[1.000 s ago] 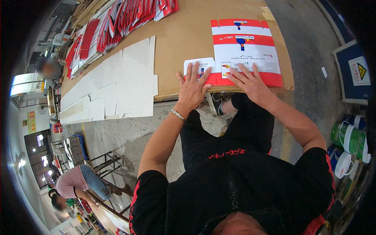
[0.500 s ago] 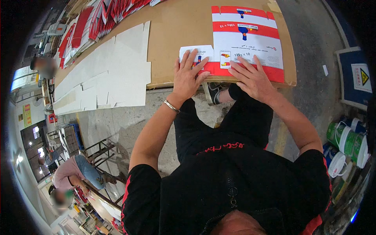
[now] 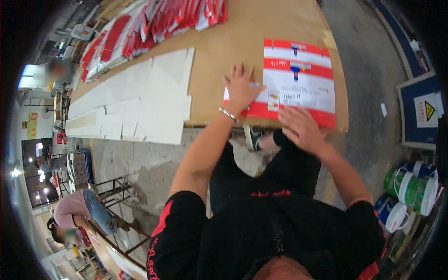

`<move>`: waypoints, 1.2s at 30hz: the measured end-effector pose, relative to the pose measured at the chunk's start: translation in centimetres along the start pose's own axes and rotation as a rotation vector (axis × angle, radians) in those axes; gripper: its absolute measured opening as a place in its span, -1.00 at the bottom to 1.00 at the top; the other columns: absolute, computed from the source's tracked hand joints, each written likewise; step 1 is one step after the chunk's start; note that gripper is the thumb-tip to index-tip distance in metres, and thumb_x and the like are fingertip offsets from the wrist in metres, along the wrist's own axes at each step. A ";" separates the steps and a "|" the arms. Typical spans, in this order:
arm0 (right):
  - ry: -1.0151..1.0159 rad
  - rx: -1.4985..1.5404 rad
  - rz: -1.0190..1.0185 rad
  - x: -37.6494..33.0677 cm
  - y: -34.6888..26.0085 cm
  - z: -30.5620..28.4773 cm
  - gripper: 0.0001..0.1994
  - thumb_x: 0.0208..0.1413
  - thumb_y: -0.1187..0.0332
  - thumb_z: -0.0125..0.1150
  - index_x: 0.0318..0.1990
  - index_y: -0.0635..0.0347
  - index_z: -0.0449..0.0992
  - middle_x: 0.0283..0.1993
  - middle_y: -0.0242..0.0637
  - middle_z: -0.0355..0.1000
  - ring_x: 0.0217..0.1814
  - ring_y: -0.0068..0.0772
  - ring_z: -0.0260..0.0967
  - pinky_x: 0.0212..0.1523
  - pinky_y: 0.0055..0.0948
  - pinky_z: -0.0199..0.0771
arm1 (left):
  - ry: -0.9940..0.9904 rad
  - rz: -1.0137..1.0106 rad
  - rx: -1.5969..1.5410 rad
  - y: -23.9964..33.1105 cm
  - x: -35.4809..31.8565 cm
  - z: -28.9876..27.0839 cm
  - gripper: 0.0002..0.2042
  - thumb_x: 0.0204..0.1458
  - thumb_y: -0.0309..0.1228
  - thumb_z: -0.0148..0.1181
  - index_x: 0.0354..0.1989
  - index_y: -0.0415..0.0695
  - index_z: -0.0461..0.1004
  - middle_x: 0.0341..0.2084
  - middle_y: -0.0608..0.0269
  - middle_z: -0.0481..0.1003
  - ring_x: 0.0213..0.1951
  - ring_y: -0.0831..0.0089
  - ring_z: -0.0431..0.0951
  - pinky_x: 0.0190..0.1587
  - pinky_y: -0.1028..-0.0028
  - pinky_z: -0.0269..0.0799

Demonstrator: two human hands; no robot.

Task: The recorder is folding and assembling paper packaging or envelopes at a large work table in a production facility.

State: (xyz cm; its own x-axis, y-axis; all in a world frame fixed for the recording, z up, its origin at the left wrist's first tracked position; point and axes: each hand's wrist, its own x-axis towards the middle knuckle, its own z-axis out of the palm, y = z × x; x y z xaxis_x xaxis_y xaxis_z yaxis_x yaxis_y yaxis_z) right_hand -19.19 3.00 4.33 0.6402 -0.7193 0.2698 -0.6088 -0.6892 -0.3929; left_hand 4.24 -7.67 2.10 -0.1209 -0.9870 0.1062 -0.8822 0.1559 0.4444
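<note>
Left hand — seemingly farther across flap

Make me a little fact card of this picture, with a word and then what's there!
Left hand: fingers spread, over the left flap of the red-and-white carton sheet
Right hand: over the sheet's near edge
Table: brown, under the sheet
Left of sheet: flat white cardboard
Farther back, left: heap of red-and-white pieces
Lower right: green bucket among others
</note>
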 end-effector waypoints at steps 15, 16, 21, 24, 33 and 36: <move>0.326 0.909 1.005 2.1 3.0 -3.2 -0.66 0.25 0.34 0.01 0.12 0.27 0.32 0.01 -0.24 0.42 0.02 -0.48 0.36 0.06 -0.40 0.36 | 0.008 0.197 -0.320 -0.2 -10.9 -7.7 -0.30 0.03 -0.23 0.25 0.33 -0.15 0.09 0.34 -0.09 0.01 0.36 -0.03 -0.01 0.33 0.13 -0.04; 0.300 0.686 0.960 1.7 8.3 -3.4 -0.67 0.24 0.32 0.04 0.09 0.29 0.36 -0.03 -0.24 0.45 -0.01 -0.48 0.39 0.03 -0.41 0.38 | 0.035 0.178 -0.309 -2.2 -10.9 -9.0 -0.30 0.03 -0.23 0.25 0.33 -0.15 0.09 0.34 -0.09 0.01 0.36 -0.03 -0.01 0.33 0.13 -0.04; 0.314 0.499 0.761 11.1 28.7 -4.9 -0.61 0.13 0.47 0.16 0.14 0.27 0.38 -0.11 -0.31 0.51 -0.20 -0.60 0.44 -0.29 -0.57 0.47 | 0.050 -0.173 0.205 -10.9 -13.5 -12.5 -0.19 -0.08 0.00 0.27 0.29 -0.19 0.12 0.34 -0.03 0.01 0.36 -0.10 -0.08 0.31 -0.16 -0.28; 0.261 0.422 0.638 26.2 33.2 -1.0 -0.60 0.13 0.46 0.16 0.15 0.25 0.40 -0.21 -0.34 0.52 -0.32 -0.60 0.38 -0.31 -0.60 0.39 | 0.002 -0.278 0.228 -12.9 -17.1 -12.5 -0.13 -0.11 0.01 0.29 0.32 -0.17 0.07 0.36 -0.02 -0.03 0.39 -0.09 -0.14 0.29 -0.23 -0.30; 0.376 0.022 0.447 45.1 32.5 7.3 -0.51 0.15 0.34 0.14 0.25 0.19 0.29 -0.02 -0.19 0.46 -0.07 -0.41 0.39 -0.02 -0.45 0.39 | 0.036 -0.249 0.197 -12.9 -15.8 -10.8 -0.29 -0.07 -0.47 0.18 0.33 -0.12 0.08 0.38 0.12 -0.03 0.41 0.05 -0.14 0.29 -0.22 -0.25; 0.248 0.570 0.236 41.6 17.2 5.6 -0.44 0.16 0.40 0.09 0.33 0.14 0.17 0.11 -0.21 0.37 0.09 -0.40 0.30 0.07 -0.39 0.34 | 0.061 -0.309 0.265 -13.1 -17.5 -10.7 -0.29 -0.13 -0.49 0.16 0.31 -0.15 0.10 0.37 0.10 0.00 0.40 0.03 -0.10 0.27 -0.24 -0.18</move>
State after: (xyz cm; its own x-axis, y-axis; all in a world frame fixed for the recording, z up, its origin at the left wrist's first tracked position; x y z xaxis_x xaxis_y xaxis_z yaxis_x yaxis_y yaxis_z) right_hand -0.39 -38.33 3.83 0.3519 -0.8909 0.2872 -0.3328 -0.4059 -0.8512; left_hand 22.79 8.03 3.93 0.1887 -0.9802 0.0601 -0.9603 -0.1714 0.2201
